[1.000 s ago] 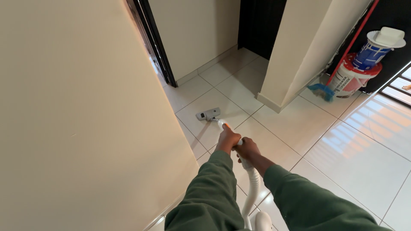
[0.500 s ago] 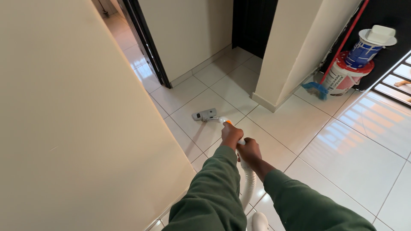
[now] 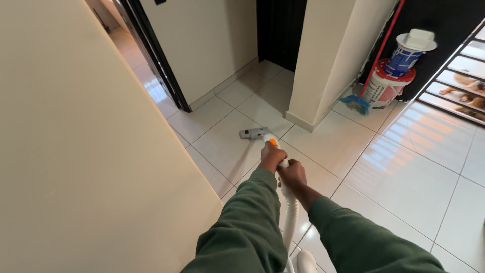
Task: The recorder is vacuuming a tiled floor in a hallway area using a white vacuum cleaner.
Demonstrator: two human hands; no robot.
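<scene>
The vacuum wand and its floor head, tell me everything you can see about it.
The vacuum wand is white plastic with an orange patch near its upper end. It slants down and forward to a flat grey floor head resting on the glossy cream tiled floor, close to a wall corner. The left hand grips it higher up the tube, the right hand just behind. A white ribbed hose runs back between the green sleeves.
</scene>
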